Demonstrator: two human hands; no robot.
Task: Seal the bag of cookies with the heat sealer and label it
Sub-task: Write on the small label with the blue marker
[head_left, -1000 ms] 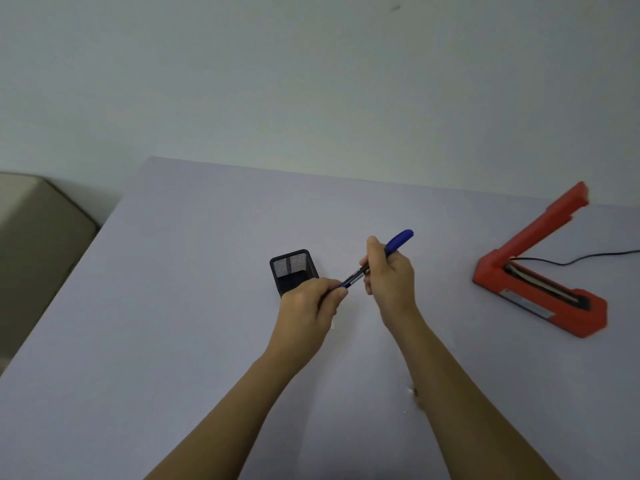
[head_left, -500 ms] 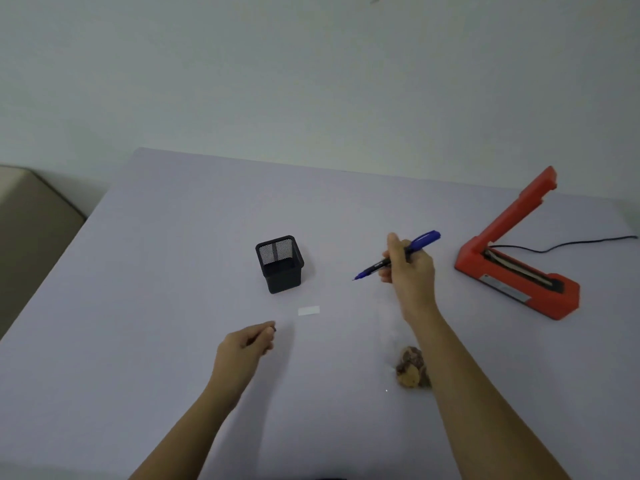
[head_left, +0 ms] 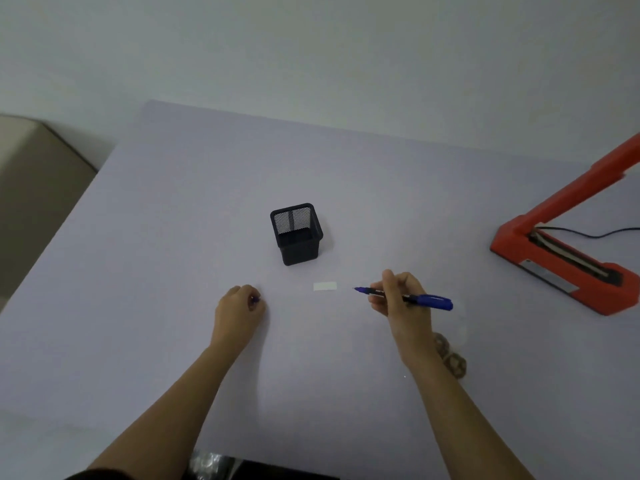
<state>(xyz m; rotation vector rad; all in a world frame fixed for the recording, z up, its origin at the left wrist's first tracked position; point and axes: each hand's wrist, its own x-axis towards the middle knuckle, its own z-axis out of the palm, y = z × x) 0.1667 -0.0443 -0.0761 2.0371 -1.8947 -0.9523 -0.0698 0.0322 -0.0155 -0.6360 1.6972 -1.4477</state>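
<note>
Lowered since a moment ago, the right hand (head_left: 398, 301) grips the pen (head_left: 420, 299), tip near the label (head_left: 325, 286) | left hand (head_left: 239, 306) curls round what may be the cap (head_left: 255, 299) | bag of cookies (head_left: 452, 362) lies beside the right forearm | writing the label looks next

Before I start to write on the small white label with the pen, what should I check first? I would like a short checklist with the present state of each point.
1. Pen uncapped, tip bare: ok. The right hand grips the pen.
2. Cap kept safe: ok. The left hand holds the cap; a blue bit shows at its fingers.
3. Label lying uncovered on the table: ok.
4. Pen tip on the label: not ok. The tip is to its right, apart from it.
5. Bag of cookies sealed: cannot tell. The right forearm hides part of it.
</note>
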